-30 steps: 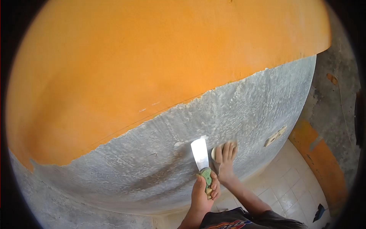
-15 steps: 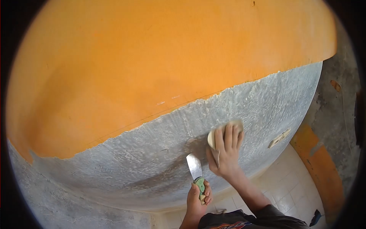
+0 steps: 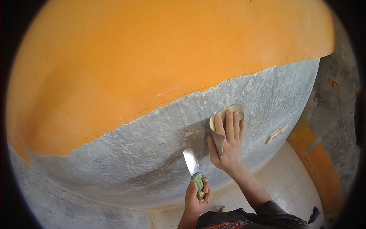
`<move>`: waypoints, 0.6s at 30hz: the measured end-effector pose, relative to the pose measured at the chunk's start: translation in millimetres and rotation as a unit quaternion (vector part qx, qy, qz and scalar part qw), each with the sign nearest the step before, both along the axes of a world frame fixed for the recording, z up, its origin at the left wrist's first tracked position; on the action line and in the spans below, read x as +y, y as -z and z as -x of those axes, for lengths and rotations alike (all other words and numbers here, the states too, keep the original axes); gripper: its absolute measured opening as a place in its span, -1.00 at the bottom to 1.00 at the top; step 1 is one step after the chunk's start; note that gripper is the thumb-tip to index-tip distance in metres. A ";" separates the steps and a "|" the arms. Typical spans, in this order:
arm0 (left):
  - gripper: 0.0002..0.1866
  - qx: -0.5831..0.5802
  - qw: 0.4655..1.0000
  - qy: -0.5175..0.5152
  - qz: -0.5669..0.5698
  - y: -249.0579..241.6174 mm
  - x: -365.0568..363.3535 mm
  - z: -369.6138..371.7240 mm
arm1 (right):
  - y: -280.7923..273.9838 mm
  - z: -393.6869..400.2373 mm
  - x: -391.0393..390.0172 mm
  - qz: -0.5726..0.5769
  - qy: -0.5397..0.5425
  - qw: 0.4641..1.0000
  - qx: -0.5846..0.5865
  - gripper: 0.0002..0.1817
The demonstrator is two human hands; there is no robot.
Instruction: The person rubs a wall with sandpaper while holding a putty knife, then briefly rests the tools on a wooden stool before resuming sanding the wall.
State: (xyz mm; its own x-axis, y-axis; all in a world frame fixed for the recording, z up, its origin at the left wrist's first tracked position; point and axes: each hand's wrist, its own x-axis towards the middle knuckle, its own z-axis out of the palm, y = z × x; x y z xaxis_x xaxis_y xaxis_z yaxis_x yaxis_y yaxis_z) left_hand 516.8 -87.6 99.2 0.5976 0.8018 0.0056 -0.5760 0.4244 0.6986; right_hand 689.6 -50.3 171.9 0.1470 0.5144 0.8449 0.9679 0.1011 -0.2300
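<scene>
My left hand [image 3: 197, 194] is closed round the green and yellow handle of a putty knife [image 3: 191, 162]. Its shiny metal blade points up, in front of the grey wall. Higher and to the right, my right hand [image 3: 228, 149] presses a bent sheet of beige sandpaper [image 3: 237, 109] flat against the bare grey part of the wall [image 3: 167, 131]. The fingers lie over the sheet, and one edge of it curls out beside the thumb. The sheet's face towards the wall is hidden.
Orange paint [image 3: 164, 45] covers the upper wall down to a ragged edge. A cream socket plate [image 3: 277, 134] sits on the grey part at right. Below is a pale tiled floor [image 3: 280, 183]. A rough grey and orange wall [image 3: 318, 152] stands farther right.
My right hand has slid the sandpaper a little upward on the wall. The putty knife in my left hand has shifted slightly up and left. The view has moved a little.
</scene>
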 end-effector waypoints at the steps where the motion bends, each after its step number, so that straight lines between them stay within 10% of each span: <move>1: -0.55 -0.002 1.000 -0.003 -0.003 0.8 0.0 0.5 | 12.9 2.4 -0.1 0.000 0.001 1.000 0.001 -0.27; 18: -0.54 0.015 1.000 -0.013 0.002 9.5 -0.9 2.2 | 56.7 18.3 -12.4 0.064 -0.013 0.997 0.036 -0.27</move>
